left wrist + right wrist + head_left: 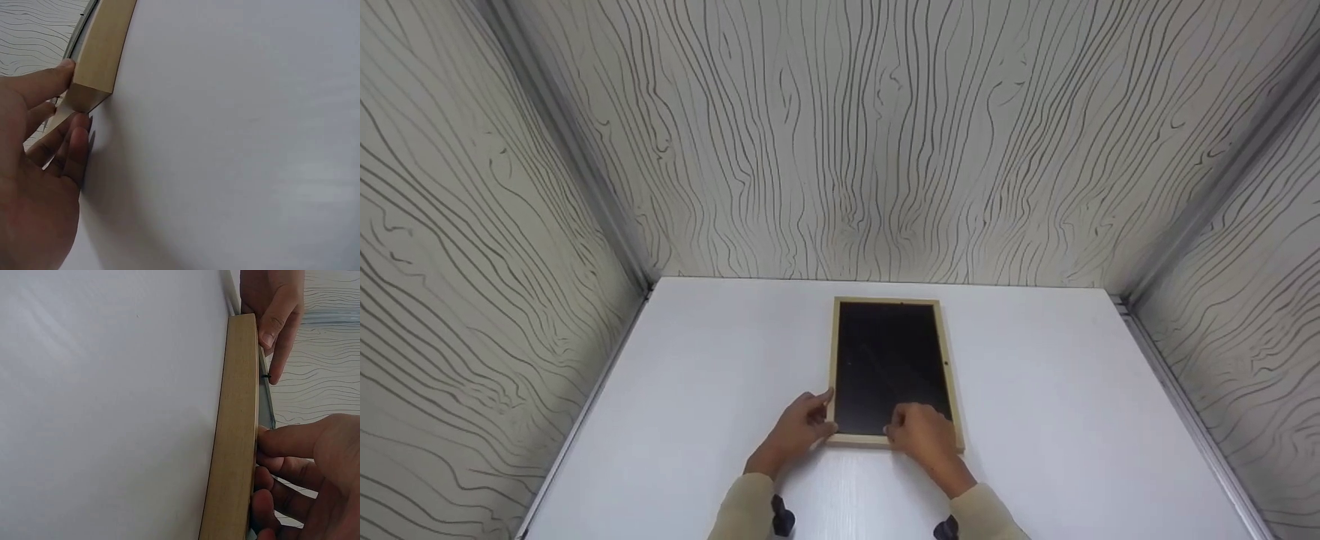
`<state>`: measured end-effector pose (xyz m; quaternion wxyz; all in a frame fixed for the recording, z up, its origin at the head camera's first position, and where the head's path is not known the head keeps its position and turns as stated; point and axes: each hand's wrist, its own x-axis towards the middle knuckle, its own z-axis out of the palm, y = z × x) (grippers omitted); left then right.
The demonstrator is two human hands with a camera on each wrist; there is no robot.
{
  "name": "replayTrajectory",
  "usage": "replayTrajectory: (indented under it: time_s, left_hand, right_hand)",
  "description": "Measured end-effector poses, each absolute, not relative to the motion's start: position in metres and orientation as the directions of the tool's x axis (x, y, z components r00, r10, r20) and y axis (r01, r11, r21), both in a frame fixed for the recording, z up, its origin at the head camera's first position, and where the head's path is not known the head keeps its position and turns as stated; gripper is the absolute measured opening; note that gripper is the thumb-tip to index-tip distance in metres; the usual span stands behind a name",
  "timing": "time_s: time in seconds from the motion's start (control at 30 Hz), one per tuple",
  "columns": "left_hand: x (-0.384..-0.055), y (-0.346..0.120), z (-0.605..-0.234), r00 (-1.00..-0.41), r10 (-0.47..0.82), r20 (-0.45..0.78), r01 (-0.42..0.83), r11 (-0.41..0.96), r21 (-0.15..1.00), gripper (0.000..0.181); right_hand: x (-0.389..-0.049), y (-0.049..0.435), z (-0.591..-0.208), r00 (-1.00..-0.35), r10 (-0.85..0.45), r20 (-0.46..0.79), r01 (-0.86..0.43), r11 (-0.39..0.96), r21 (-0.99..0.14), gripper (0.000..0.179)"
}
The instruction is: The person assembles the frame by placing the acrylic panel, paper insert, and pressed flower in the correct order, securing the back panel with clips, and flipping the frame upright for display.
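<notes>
A light wooden picture frame (pixel 949 375) with a dark flat panel (pixel 889 360) inside lies on the white table. Small black tabs (pixel 946 363) show along its edges. My left hand (pixel 799 430) holds the near left corner, its thumb on top and its fingers at the outer side in the left wrist view. Over the near bar is my right hand (pixel 922 433), its fingers curled. In the right wrist view the right thumb (pixel 292 440) and forefinger tips meet at the bar's inner edge; what lies between them is hidden.
The white table (pixel 720 345) runs on to both sides of the frame. Wood-grain patterned panels (pixel 877 150) stand behind and at the left and right, joined by grey metal posts (pixel 570 150).
</notes>
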<state>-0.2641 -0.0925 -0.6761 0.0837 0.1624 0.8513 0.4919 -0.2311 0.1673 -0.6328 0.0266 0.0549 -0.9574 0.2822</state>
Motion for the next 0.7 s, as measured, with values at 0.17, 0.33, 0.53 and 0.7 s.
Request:
replayTrajectory:
  time_s: [0.17,0.33,0.53,0.7]
  left_hand:
    - [-0.2640,-0.0898,-0.6766,-0.943,0.333,0.019,0.187,0.480,0.857,0.059]
    - [-0.2650,-0.0884,-0.6740,-0.948,0.320,0.009,0.177,0.502,0.846,0.055]
    - [-0.2636,-0.0858,-0.6730,-0.952,0.300,0.060,0.210,0.500,0.840,0.040]
    - [-0.2607,-0.0840,-0.6739,-0.955,0.272,0.115,0.239,0.485,0.841,0.036]
  right_hand:
    - [-0.2306,0.1689,-0.6345,-0.993,-0.085,0.077,-0.113,0.824,-0.555,0.023]
    - [-0.2311,0.1699,-0.6367,-0.995,-0.074,0.068,-0.100,0.814,-0.572,0.021]
    - [-0.2319,0.1712,-0.6391,-0.996,-0.068,0.066,-0.094,0.805,-0.586,0.020]
    - [-0.2305,0.1707,-0.6407,-0.994,-0.064,0.083,-0.101,0.802,-0.588,0.021]
